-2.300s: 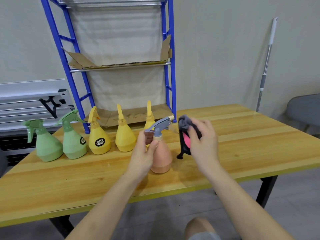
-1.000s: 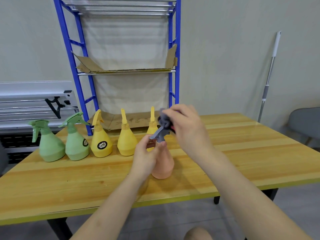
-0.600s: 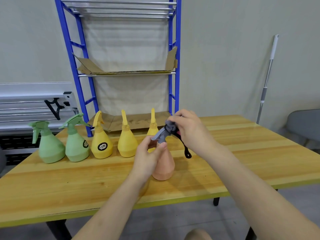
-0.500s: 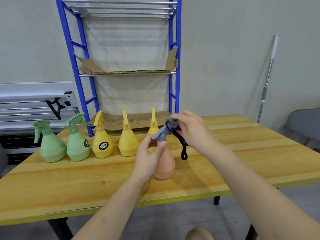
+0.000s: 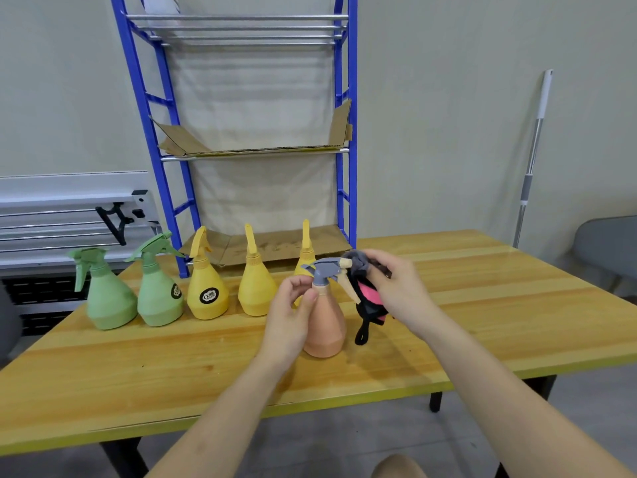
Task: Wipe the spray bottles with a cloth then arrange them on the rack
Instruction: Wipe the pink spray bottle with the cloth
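At frame centre, near the table's (image 5: pixel 482 339) front edge, the left hand (image 5: pixel 289 319) pinches the orange bottle's (image 5: pixel 325 326) neck; the right hand (image 5: pixel 396 291) clutches the cloth (image 5: pixel 365 298) against its nozzle. Bare wood lies rightward.

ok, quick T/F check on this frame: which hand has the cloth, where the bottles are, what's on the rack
1. The right hand holds the cloth. True.
2. The left hand grips the orange bottle at its neck. True.
3. The orange bottle is lifted off the table. False: it stands on it.
4. Three green bottles are on the table. False: two green bottles and three yellow bottles.
5. A bottle already sits on the rack. False: only cardboard shows on its shelves.
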`<state>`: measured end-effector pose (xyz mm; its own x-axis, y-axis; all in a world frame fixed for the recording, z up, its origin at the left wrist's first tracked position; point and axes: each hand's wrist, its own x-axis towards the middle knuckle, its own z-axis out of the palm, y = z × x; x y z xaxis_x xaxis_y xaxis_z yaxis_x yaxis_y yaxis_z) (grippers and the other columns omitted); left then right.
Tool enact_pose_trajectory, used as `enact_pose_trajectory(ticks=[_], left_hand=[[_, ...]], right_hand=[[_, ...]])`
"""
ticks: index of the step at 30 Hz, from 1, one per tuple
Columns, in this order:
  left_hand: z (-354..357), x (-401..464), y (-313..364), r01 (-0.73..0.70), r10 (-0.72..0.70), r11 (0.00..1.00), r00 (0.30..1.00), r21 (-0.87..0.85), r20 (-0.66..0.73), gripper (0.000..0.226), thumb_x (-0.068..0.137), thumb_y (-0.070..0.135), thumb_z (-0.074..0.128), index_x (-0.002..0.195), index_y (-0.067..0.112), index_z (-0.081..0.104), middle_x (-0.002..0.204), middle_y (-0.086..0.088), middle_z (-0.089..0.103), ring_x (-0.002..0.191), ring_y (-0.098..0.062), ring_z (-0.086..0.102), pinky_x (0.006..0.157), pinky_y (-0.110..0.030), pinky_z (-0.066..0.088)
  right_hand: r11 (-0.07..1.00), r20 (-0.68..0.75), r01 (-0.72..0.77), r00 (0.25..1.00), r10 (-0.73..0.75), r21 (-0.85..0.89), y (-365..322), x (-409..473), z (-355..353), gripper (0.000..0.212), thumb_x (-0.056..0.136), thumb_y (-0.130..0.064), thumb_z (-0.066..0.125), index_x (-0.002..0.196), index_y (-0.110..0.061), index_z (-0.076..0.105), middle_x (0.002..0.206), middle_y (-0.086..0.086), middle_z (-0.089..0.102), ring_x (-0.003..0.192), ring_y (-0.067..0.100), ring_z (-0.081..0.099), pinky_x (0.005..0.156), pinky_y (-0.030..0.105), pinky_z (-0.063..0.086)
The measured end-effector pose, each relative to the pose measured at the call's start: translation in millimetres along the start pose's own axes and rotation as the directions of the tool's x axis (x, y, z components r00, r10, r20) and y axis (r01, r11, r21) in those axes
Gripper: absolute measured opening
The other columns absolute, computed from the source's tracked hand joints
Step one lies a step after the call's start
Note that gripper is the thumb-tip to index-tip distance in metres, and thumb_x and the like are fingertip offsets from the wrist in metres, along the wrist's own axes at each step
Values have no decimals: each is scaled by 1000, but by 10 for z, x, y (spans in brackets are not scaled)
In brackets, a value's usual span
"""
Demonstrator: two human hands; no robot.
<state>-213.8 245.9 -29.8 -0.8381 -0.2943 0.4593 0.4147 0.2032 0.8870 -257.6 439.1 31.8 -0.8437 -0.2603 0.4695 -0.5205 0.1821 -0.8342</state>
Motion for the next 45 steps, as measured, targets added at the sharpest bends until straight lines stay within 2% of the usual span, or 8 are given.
enact_pose_trajectory(ticks=[7,13,18,21,25,31,40,45], left_hand=[[111,-124,-105,12,-9,989,1000,149,-17,32,93,39,73,124,37,63,118,7,59,111,-5,57,93,-21,48],[63,-120,-70,20,-27,992,998,126,55,37,98,22,68,127,39,54,118,20,66,110,5,60,84,-6,44],[81,-71,-175,33,-45,970,998,241,44,66,82,43,84,139,36,51,130,16,57,123,-1,53,102,-23,45],[119,-55,-193,48,-59,972,997,228,40,62,85,23,84,140,24,55,128,11,64,120,-8,60,102,-28,51],[110,-56,-173,14,-40,964,995,265,94,43,92,19,73,132,24,59,122,8,70,115,-6,64,100,-29,54],[85,-87,-134,-5,-30,959,992,284,119,47,91,9,70,128,36,58,125,19,66,117,4,59,103,-30,52],[68,-149,-169,42,-72,938,994,344,76,70,76,59,67,138,38,40,128,28,57,128,-4,56,108,-46,49],[77,-168,-173,14,-19,959,1000,283,13,78,80,60,64,141,47,17,125,7,68,115,-17,67,92,-57,56]], right_hand=[[999,93,47,995,-47,4,41,-156,47,34,105,-4,56,121,-26,77,109,-16,78,109,3,69,95,17,52],[997,-42,58,997,-61,-52,235,-164,19,37,103,-6,54,123,-29,76,121,-14,75,121,5,65,108,36,51],[961,-272,189,932,-240,-202,192,-174,139,32,102,-2,58,123,-20,75,114,-6,69,110,-3,60,94,8,42],[864,-282,377,835,-473,-334,118,-111,256,30,101,0,59,126,-9,73,115,2,68,108,11,64,96,19,47],[658,-71,568,728,-682,-494,125,-19,412,26,101,-6,60,123,-4,74,110,11,67,98,31,63,86,37,54],[625,-12,555,743,-669,-549,301,-35,435,26,96,-3,66,120,-5,76,103,10,63,91,29,59,74,41,54],[705,-30,517,796,-604,-486,305,-200,304,24,99,-2,62,120,-3,75,105,10,60,92,26,61,78,40,54],[591,9,582,717,-697,-559,-29,-60,446,29,99,-13,57,123,-7,73,106,10,62,98,28,60,68,40,56]])
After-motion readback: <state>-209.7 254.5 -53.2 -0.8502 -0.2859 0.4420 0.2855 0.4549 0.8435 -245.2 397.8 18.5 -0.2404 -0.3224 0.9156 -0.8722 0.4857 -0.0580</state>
